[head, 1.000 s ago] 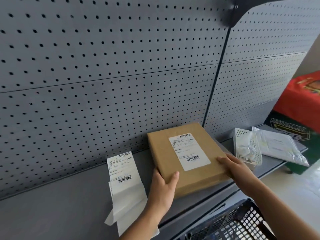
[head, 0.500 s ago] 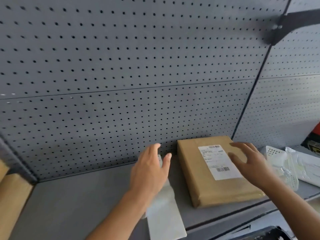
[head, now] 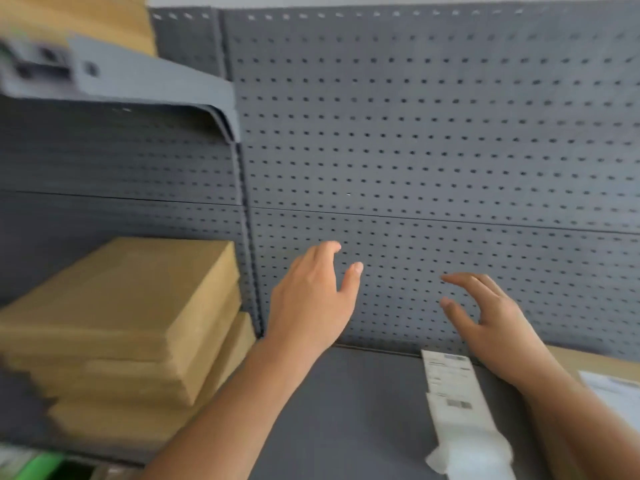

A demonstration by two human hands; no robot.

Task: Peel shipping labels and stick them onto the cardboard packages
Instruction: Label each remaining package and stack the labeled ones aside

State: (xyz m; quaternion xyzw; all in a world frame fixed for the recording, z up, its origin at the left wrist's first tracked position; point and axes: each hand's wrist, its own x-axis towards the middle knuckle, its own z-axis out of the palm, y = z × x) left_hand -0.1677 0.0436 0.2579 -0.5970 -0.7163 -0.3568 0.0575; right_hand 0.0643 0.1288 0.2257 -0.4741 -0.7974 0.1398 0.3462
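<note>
A stack of plain cardboard packages (head: 131, 313) sits on the shelf at the left. My left hand (head: 311, 303) hovers in the air just right of the stack, fingers straight, holding nothing. My right hand (head: 485, 317) hovers further right with relaxed spread fingers, also empty. A strip of white shipping labels (head: 453, 396) with barcodes lies on the grey shelf (head: 363, 410) under my right wrist. The labelled cardboard package (head: 595, 368) shows only as a corner at the right edge, partly hidden by my right forearm.
A grey pegboard wall (head: 433, 150) rises behind the shelf. An upper grey shelf with its bracket (head: 138, 84) juts out above the stack at top left, with another cardboard package (head: 76, 15) on it. Something green (head: 41, 465) shows below the shelf at bottom left.
Both hands have let go of the labelled package and swung left toward the stack. The view has turned left, so the stack came into sight and the labelled package slid to the right edge.
</note>
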